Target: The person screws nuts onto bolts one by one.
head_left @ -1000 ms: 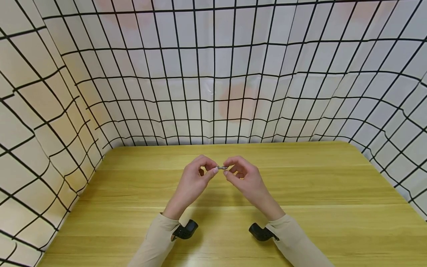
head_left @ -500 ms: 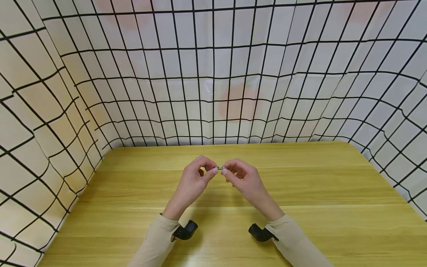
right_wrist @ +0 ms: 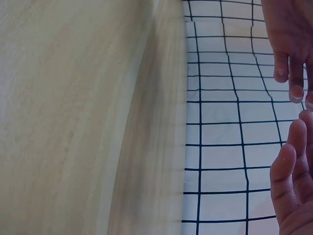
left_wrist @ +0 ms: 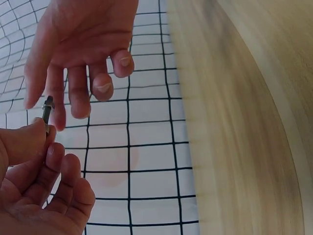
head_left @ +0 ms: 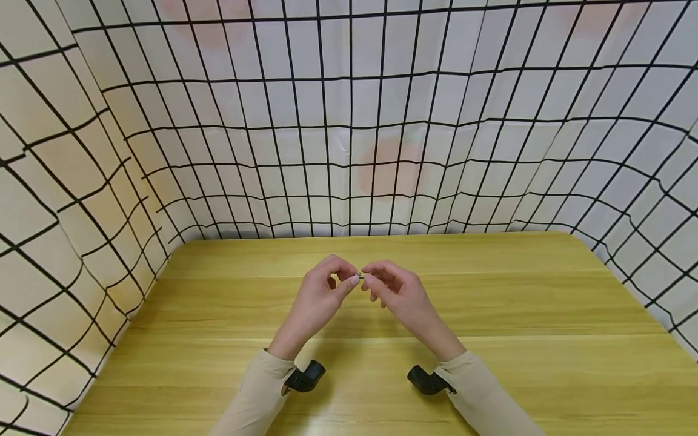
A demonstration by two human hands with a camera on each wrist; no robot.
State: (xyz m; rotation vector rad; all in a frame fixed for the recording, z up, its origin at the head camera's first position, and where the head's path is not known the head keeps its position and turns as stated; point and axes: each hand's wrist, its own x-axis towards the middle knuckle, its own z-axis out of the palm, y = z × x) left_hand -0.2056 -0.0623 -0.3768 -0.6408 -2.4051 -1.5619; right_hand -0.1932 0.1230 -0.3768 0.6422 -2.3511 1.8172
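Note:
Between thumb and index finger, my left hand (head_left: 325, 286) pinches a small metal bolt (left_wrist: 47, 113) at one end. A nut-like collar (left_wrist: 48, 104) sits near the bolt's free end in the left wrist view. My right hand (head_left: 399, 289) is at that free end, thumb and index finger on either side of it. In the left wrist view the right thumb stands apart from the bolt, and the index finger lies beside or behind it; contact cannot be told. The bolt's held end is hidden by the left fingers. In the right wrist view the bolt is not visible.
Both hands are above a yellow wood-grain table (head_left: 491, 303). White sheeting with a black grid (head_left: 283, 139) surrounds its back and sides. A black wrist camera (head_left: 306, 376) is strapped at the left sleeve, another black camera (head_left: 425, 380) at the right sleeve.
The right thumb and fingers have shifted slightly left along the bolt, covering more of it, and its other fingers have spread lower. The left hand keeps its pinch and has barely moved.

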